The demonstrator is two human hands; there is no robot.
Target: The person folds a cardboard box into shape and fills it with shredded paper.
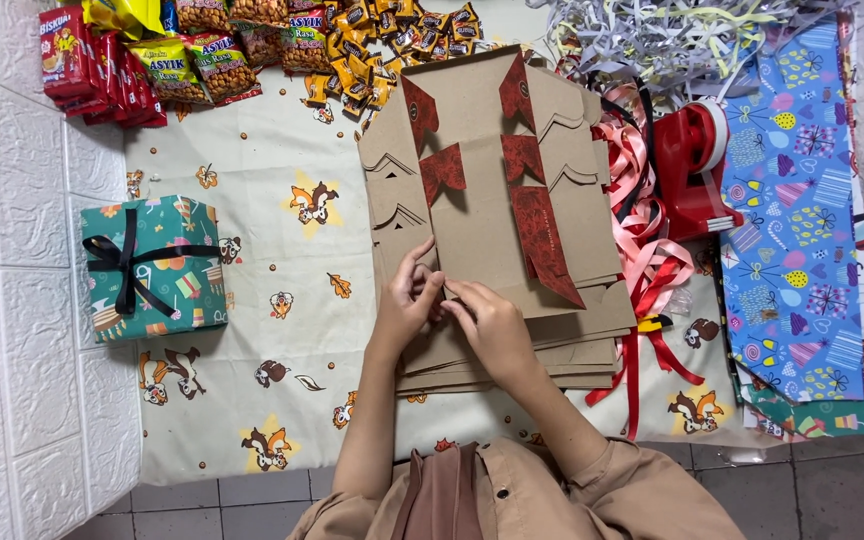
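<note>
Tan button-up shirt (592, 495) with sleeves pushed up past the elbows — a brown headscarf's hanging ends (442, 495) over the chest, forearms bare.

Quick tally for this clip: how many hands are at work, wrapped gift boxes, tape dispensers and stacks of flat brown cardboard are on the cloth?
Hands at work: 2, the left hand and the right hand, both at the lower edge of the top sheet
Wrapped gift box, green with black ribbon: 1
Red tape dispenser: 1
Brown cardboard stack: 1
Total: 5

matt brown cardboard sheets (472, 230), glossy satin ribbons (642, 250), printed cotton cloth (272, 150)
</note>
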